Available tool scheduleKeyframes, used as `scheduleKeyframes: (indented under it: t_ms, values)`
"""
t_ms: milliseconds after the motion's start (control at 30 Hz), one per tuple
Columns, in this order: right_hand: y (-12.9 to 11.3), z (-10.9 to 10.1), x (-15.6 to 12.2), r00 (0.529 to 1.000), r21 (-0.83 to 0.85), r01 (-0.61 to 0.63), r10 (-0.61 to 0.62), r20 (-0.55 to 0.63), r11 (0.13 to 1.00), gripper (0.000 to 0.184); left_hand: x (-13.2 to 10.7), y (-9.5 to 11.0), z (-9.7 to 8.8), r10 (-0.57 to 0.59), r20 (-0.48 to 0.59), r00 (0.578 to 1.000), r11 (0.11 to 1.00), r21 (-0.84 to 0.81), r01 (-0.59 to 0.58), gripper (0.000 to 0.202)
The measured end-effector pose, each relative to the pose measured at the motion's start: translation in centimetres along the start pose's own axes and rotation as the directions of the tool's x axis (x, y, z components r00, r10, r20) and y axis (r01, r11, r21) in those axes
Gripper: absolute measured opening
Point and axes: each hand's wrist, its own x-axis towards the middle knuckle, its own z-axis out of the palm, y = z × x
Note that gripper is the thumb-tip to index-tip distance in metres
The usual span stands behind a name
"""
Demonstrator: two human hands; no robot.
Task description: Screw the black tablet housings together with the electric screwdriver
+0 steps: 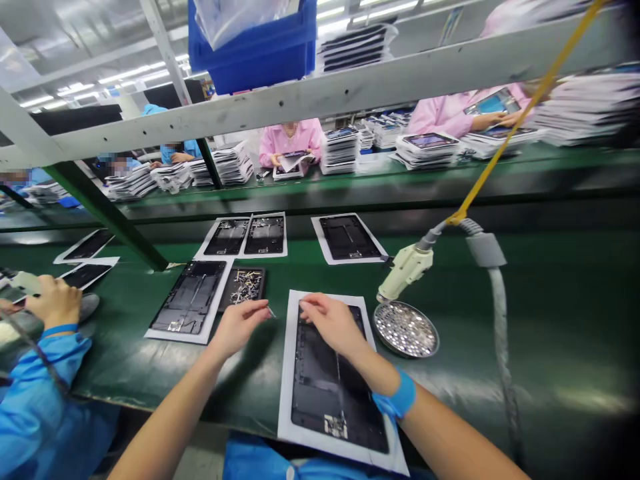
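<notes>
My left hand [241, 327] is closed in a pinch on a small silvery part [271, 312], held in the air just left of the nearest tablet housing. That black tablet housing [320, 380] lies on a white sheet [287, 400] in front of me. Over its upper left corner is my right hand [333, 321], thumb and fingers drawn together; whatever is between them, if anything, is hidden. Beyond my left hand stands a dark tray [227, 297] of small loose parts [246, 285]. A round metal dish [407, 330] full of small shiny pieces sits right of the housing.
A pale electric screwdriver [406, 272] hangs from a yellow cord [493, 163] above the dish. More housings lie left [190, 297] and behind [349, 237]. A green post [107, 217] slants at left. A co-worker's hand [56, 300] works at far left.
</notes>
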Motion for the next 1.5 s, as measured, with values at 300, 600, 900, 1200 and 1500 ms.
scheduleKeyframes:
  t_ms: [300,600,900,1200,1500]
  values:
    - [0.4,-8.4,-4.3,0.756,-0.494,0.251,-0.487,-0.437,0.832,0.025,5.0,-0.5,7.4,0.309,0.177,0.935,0.755,0.551,-0.354,0.026]
    - [2.2,-10.5,-3.0,0.558,-0.476,0.212,-0.505,-0.658,0.854,0.036,5.4,-0.9,9.4,0.269,0.251,0.930,0.593,0.717,-0.365,0.023]
    - [0.8,-12.6,2.0,0.822,0.040,0.157,-0.108,-0.559,0.987,0.041,3.7,-0.1,9.8,0.272,0.251,0.929,0.502,0.787,-0.360,0.022]
    - [1.2,-12.7,0.1,0.801,0.018,0.301,-0.243,-0.547,0.954,0.029,4.5,-0.3,9.0,0.386,0.292,0.875,0.536,0.701,-0.471,0.024]
    - [1.6,-11.6,0.7,0.771,-0.063,0.305,-0.285,-0.570,0.950,0.032,5.1,-1.3,8.7,0.409,0.230,0.883,0.643,0.614,-0.458,0.028]
